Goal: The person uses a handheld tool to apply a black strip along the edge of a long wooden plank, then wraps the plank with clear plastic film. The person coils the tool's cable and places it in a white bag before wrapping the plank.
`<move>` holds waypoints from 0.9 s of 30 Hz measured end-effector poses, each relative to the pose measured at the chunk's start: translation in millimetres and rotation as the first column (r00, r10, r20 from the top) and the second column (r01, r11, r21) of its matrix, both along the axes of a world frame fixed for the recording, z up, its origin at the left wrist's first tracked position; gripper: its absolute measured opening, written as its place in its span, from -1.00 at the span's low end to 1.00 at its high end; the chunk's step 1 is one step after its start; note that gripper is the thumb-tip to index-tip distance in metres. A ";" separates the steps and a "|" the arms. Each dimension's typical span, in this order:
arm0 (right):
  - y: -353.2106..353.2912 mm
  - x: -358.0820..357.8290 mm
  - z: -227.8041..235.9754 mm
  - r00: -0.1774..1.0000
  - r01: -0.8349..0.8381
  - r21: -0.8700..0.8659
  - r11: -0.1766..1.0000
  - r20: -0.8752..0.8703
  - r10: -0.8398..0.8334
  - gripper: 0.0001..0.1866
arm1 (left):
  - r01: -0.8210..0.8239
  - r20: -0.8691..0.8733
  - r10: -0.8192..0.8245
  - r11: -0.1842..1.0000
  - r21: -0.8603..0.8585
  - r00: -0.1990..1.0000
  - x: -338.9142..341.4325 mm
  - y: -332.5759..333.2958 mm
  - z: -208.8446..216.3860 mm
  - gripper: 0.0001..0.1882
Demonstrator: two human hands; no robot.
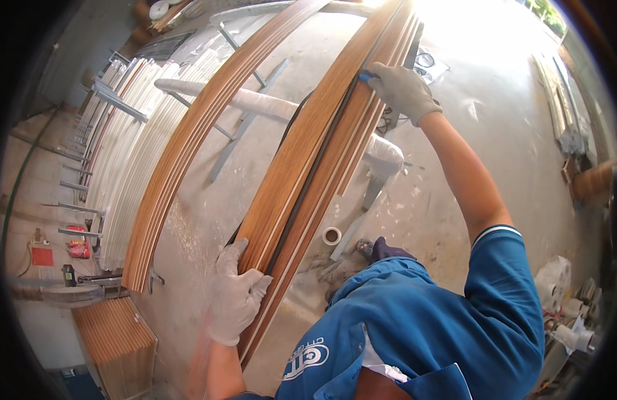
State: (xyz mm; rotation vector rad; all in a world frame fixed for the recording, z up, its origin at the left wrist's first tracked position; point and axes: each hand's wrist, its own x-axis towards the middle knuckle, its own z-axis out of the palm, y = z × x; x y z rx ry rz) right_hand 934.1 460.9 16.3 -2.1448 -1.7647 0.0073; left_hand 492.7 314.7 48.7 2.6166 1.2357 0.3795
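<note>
Long wood-grain profiles (292, 170) lie side by side, running from the lower middle to the far top. A black strip (308, 180) runs lengthwise between them. At the near end my left hand (236, 293), in a pale glove, is closed around the edge of the lighter profile, fingers beside the strip. Farther up, my gloved right hand (407, 92) is closed on a small blue tool (366, 76), only partly visible. The tool's tip sits at the black strip; whether it presses in, I cannot tell.
Another wood-grain profile bundle (195, 133) lies to the left across a plastic-wrapped support bar (262, 105). White profiles (145, 140) are stacked on a rack farther left. A tape roll (332, 236) is on the floor. Wrapped lengths (562, 107) lie far right.
</note>
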 end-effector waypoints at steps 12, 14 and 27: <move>-92.9 -149.8 9.8 0.996 0.071 -0.149 0.986 -0.041 -0.078 -0.69 | 0.144 0.140 -0.168 0.975 0.170 0.976 -12.6 5.0 -26.4 -0.83; -113.8 -181.0 8.7 0.998 0.034 -0.142 0.989 -0.044 -0.040 -0.72 | 0.130 0.139 -0.160 0.971 0.203 0.977 -14.0 5.3 -28.6 -0.82; -203.6 -280.5 2.6 0.963 -0.194 0.018 0.981 -0.188 0.194 -0.69 | 0.130 0.186 -0.128 0.992 -0.001 0.974 -56.7 37.2 -23.4 -0.54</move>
